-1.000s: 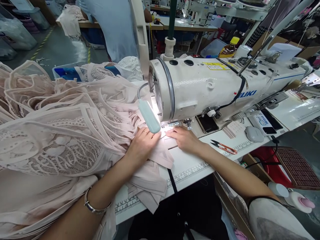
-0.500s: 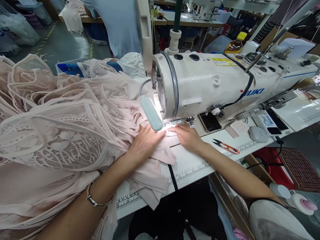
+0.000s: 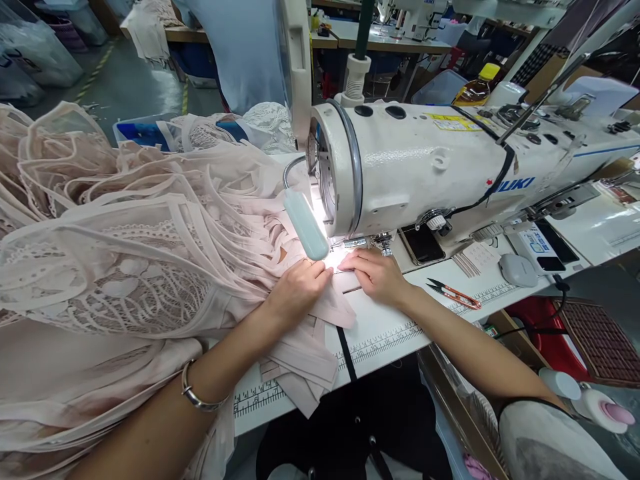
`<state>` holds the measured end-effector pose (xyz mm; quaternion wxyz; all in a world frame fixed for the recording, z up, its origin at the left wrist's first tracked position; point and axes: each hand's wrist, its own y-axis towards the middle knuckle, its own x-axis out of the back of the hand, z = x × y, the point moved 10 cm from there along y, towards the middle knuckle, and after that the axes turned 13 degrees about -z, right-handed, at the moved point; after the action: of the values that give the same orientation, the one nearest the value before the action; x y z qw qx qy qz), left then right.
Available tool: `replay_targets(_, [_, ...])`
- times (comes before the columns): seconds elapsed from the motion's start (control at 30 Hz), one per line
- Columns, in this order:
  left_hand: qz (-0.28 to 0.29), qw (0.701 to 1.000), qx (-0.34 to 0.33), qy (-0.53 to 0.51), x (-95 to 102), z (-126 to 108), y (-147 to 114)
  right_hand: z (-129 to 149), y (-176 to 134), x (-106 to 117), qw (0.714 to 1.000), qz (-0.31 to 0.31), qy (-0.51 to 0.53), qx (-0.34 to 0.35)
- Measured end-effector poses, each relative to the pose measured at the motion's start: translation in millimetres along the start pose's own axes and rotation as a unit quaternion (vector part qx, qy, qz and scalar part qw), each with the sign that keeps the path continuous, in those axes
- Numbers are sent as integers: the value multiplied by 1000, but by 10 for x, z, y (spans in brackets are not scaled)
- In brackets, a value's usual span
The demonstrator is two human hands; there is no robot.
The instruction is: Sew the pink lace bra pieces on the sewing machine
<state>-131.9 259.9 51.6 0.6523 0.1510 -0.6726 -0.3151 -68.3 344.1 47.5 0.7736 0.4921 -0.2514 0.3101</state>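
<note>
Pale pink fabric (image 3: pixel 336 308) lies under the lit needle area of the white sewing machine (image 3: pixel 405 170). My left hand (image 3: pixel 299 288) is closed, with fingers curled and thumb pinching the fabric just left of the presser foot. From the other side my right hand (image 3: pixel 375 275) presses its fingertips together on the edge of the same fabric, close to the metal foot. A pale green lamp (image 3: pixel 306 225) hides part of the needle area. A large heap of pale pink lace garments (image 3: pixel 150 280) spreads over the left side, against my left forearm.
Thread snips (image 3: pixel 454 293) with orange handles lie right of my right forearm. Behind them are a dark phone (image 3: pixel 423 243), a round white case (image 3: pixel 520 269) and a small card (image 3: pixel 477 257). A printed ruler (image 3: pixel 383 345) runs along the table's front edge. A person in light blue (image 3: pixel 245 53) stands beyond.
My left fingers, stretched flat on the fabric before, have curled into a pinch. My right hand stays nearly in place by the foot. The camera view has shifted slightly.
</note>
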Motion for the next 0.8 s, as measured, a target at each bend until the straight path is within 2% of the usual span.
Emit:
replay_targets(0.13, [19, 999, 18, -19, -25, -4, -23, 39, 1, -43, 999, 50, 14, 1])
replay_targets(0.27, [4, 996, 67, -53, 13, 107, -56, 46, -2, -87, 996, 90, 0, 2])
replay_targets(0.47, [60, 991, 83, -83, -109, 175, -111, 59, -11, -92, 996, 91, 0, 18])
replay_targets(0.63, [76, 988, 99, -87, -135, 200, -111, 40, -33, -59, 997, 74, -21, 19])
replay_targets(0.8, [95, 987, 96, -92, -138, 175, -105, 7, -68, -97, 994, 108, -26, 11])
